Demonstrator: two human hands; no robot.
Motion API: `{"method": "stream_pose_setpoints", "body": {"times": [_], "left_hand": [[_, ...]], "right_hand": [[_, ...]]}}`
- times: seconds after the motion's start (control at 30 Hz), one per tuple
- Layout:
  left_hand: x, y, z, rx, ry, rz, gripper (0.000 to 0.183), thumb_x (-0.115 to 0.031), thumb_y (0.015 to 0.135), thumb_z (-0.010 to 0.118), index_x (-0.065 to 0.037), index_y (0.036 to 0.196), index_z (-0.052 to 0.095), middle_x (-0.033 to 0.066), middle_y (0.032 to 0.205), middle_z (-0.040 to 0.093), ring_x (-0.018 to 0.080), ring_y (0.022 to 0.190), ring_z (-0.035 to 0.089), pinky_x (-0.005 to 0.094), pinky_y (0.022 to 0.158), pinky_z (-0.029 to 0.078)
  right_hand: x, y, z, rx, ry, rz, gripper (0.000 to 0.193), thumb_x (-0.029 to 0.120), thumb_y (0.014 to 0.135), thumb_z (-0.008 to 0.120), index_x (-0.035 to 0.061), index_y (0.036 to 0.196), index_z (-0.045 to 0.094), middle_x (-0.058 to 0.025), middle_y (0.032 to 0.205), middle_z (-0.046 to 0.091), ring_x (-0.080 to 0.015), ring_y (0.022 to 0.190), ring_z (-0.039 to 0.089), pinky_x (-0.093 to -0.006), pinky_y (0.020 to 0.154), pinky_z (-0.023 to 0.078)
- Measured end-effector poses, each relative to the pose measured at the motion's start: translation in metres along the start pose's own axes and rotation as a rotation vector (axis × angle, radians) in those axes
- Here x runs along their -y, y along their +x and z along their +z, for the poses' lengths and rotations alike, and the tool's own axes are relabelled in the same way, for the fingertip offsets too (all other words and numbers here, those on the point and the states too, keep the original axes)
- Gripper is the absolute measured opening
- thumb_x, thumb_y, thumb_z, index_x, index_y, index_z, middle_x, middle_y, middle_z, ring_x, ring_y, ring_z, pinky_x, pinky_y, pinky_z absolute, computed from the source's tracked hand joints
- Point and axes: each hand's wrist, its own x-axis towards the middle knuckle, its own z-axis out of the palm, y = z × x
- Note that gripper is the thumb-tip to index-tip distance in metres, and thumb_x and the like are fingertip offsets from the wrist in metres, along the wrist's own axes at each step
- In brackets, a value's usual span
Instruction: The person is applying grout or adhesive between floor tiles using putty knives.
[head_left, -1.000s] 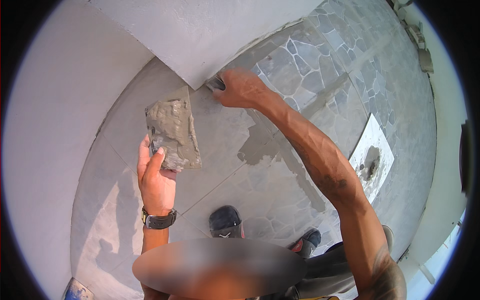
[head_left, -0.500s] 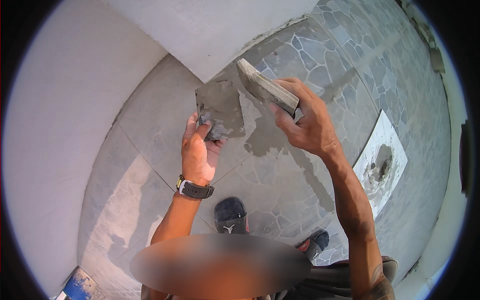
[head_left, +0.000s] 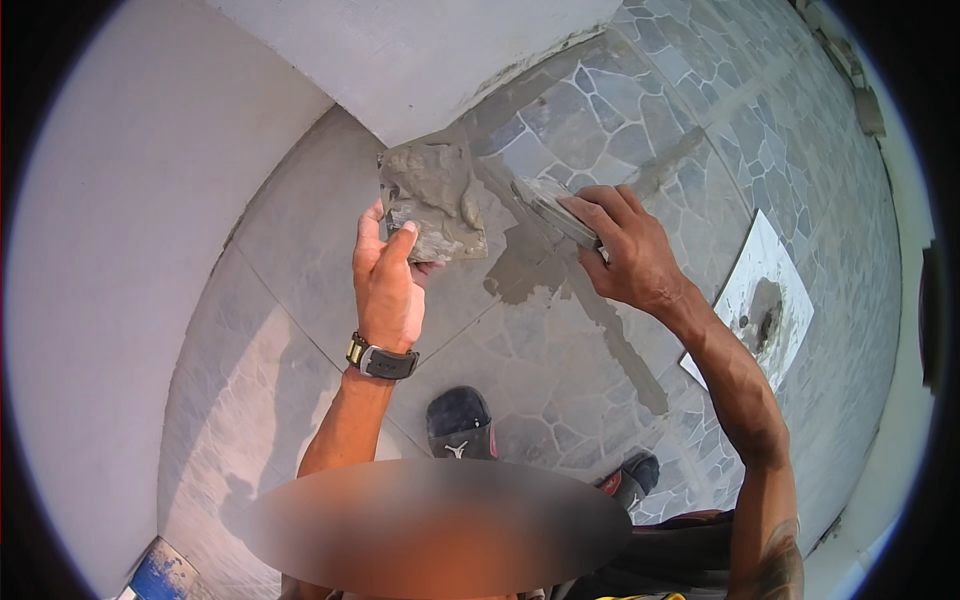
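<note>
Two bare hands work near a white wall's corner (head_left: 400,75), head view: the left hand (head_left: 388,285) grips a grey square board (head_left: 472,247) face up, apparently so its wet grey mortar (head_left: 425,172) stays put, now visibly lumpier than half a second earlier; the right hand (head_left: 635,252) clasps a flat, grey, mortar-smeared rectangular tool (head_left: 550,207), now lower in view.

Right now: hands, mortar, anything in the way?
Left hand gripping plate, mortar on top. Right hand gripping flat block. Nothing between them; white panel partly behind right forearm.

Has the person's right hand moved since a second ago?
Yes: the right hand has moved away from the wall corner, rightward and down the picture.
</note>
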Motion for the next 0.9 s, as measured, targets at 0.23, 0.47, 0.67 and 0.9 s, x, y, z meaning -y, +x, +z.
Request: {"method": "stream_pose_setpoints", "body": {"times": [0.23,0.47,0.67,0.9], "left_hand": [[0.001,0.026,-0.031,0.019,0.21,0.091,0.057,-0.009,0.094,0.053,-0.003,0.145,0.027,0.0055,0.101,0.063,0.0114,0.089,0.059,0.0308,0.075,0.047],[0.008,0.046,-0.037,0.082,0.22,0.013,0.052,-0.008,0.093,0.05,0.001,0.14,0.031,0.0104,0.103,0.063,0.0141,0.087,0.061,0.0316,0.073,0.049],[0.026,0.054,-0.036,0.053,0.219,-0.147,0.052,-0.008,0.092,0.05,0.003,0.139,0.031,0.0139,0.111,0.06,0.019,0.092,0.061,0.0333,0.075,0.05],[0.036,0.061,-0.038,-0.02,0.149,-0.188,0.053,-0.008,0.091,0.05,0.004,0.139,0.031,0.0168,0.12,0.054,0.0226,0.101,0.058,0.0366,0.076,0.051]], "right_hand": [[0.015,0.084,-0.021,0.118,0.056,0.118,0.032,0.009,0.082,0.066,0.002,0.113,0.066,-0.0146,0.098,0.067,-0.0251,0.077,0.068,-0.0365,0.071,0.057],[0.022,0.109,0.004,0.225,-0.039,-0.052,0.026,0.008,0.077,0.063,-0.0018,0.101,0.067,-0.0166,0.087,0.065,-0.0328,0.08,0.066,-0.0423,0.073,0.053],[0.021,0.1,0.008,0.379,-0.004,-0.084,0.025,0.006,0.075,0.061,0.0003,0.098,0.068,-0.0168,0.084,0.064,-0.0334,0.08,0.065,-0.0435,0.075,0.052],[0.016,0.111,-0.005,0.72,0.131,0.014,0.036,0.015,0.079,0.07,0.0001,0.111,0.067,-0.0177,0.098,0.07,-0.0285,0.087,0.069,-0.0395,0.08,0.054]]}}
